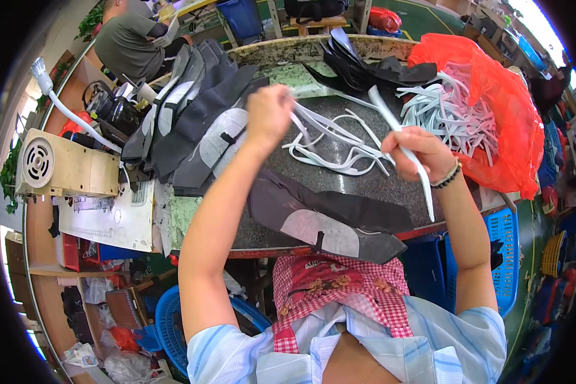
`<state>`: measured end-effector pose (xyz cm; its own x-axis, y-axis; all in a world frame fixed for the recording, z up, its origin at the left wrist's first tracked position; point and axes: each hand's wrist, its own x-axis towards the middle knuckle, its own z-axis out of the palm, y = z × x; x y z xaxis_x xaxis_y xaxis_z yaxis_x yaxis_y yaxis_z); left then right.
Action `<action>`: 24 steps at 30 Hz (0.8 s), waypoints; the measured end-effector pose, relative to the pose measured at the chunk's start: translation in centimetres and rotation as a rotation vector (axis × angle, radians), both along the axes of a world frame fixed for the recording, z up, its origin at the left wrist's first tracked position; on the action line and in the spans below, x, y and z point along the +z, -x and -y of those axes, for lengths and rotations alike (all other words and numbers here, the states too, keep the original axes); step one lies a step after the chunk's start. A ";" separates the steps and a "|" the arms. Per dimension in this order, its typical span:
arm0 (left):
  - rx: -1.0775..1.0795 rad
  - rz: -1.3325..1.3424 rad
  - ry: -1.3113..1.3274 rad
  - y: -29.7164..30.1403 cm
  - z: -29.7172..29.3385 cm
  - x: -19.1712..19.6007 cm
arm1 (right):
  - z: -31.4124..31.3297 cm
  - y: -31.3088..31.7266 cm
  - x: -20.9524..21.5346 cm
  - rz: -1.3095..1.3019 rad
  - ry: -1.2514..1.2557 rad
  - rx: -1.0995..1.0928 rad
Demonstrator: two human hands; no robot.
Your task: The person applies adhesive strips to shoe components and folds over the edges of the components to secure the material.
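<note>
My right hand (422, 152) pinches a white strip (383, 107) that slants past its fingers, with its lower end hanging toward the near table edge. My left hand (270, 115) is raised and closed, slightly blurred, with the end of a pale strip running from its fingertips. Several loose white strips (342, 168) lie curled on the dark tabletop between both hands. In front of me rests a black fabric piece with a light grey oval panel (320, 232). More such pieces (221, 136) are piled under and left of my left hand.
A red plastic bag (515, 147) full of white strips (454, 109) sits at the right. Black pieces (365, 67) lie at the far side. A beige sewing machine (64, 163) stands left. Blue baskets (502, 256) are below the table. Another person (131, 45) sits far left.
</note>
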<state>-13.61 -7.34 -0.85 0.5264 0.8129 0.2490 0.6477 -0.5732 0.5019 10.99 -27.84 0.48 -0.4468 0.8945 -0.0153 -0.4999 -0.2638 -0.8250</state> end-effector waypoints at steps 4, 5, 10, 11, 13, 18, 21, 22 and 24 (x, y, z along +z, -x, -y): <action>-0.022 0.128 -0.688 4.4 1.5 0.2 | 4.3 2.2 -0.6 0.029 0.115 -0.459; -0.290 0.045 -0.508 5.0 5.0 1.9 | 6.2 1.8 -1.6 -0.033 0.078 -0.522; -0.711 -0.627 -0.363 10.0 17.5 -2.1 | 9.0 6.1 -0.4 -0.024 0.014 -0.553; -0.708 -0.640 -0.350 10.3 17.8 -3.5 | 9.0 7.7 0.2 0.053 -0.034 -0.516; -0.615 -0.642 -0.452 10.6 18.0 -5.6 | 9.4 9.9 1.3 0.150 -0.100 -0.352; -0.659 -0.200 -0.290 7.7 20.1 -6.7 | 9.1 12.7 -0.8 0.162 -0.010 -0.272; -0.580 -0.129 -0.178 6.2 20.1 -6.9 | 9.2 11.8 -4.0 0.243 -0.007 -0.449; -0.446 0.191 0.173 6.4 20.6 -5.9 | 9.2 11.7 -4.6 0.252 0.001 -0.451; -0.139 0.689 0.804 7.8 21.5 -6.8 | 9.2 11.3 -5.3 0.353 0.006 -0.532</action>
<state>-21.42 -28.80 -7.68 0.5772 0.8148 -0.0541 0.0343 0.0420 0.9985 -0.33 -37.01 -4.81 0.0910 0.9921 -0.0866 -0.2623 -0.0600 -0.9631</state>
